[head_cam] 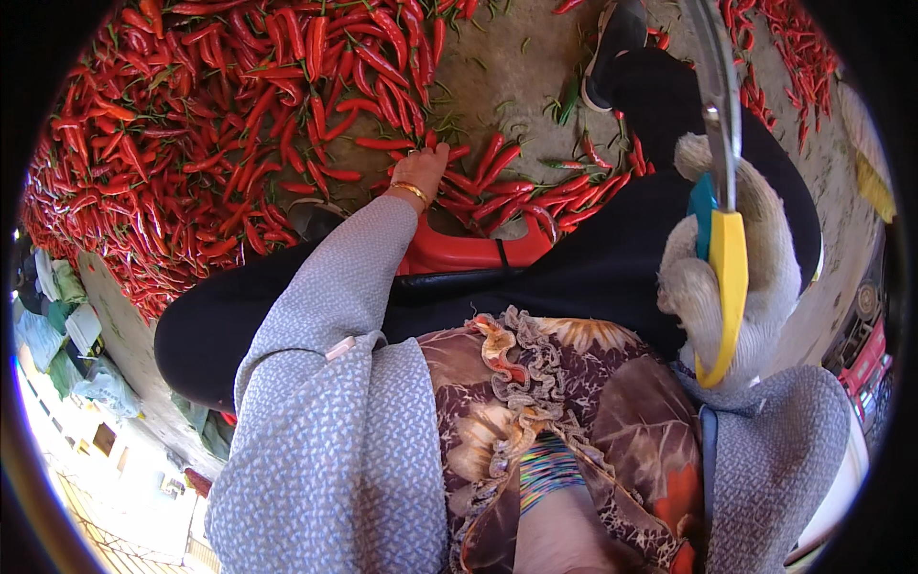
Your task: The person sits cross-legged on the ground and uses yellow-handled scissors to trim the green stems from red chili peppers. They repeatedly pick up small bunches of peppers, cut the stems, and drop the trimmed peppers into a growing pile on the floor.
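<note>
My bare left hand (422,173), with a gold bracelet at the wrist, reaches down among red chili peppers (495,161) on the ground. Its fingers rest on several of them; whether they grip any is hidden. On the right, my right hand (760,251) wears a whitish knit glove. It holds scissors (729,287) with yellow and teal handles, their metal blades pointing away from me. Loose peppers lie in front of a red plastic stool (466,247), seen between my legs.
A large heap of red chili peppers (215,107) spreads across the left. More peppers (796,57) lie at the far right. Loose green stems litter the concrete floor (488,79). My dark shoe (617,50) is ahead; plastic bags (64,337) lie far left.
</note>
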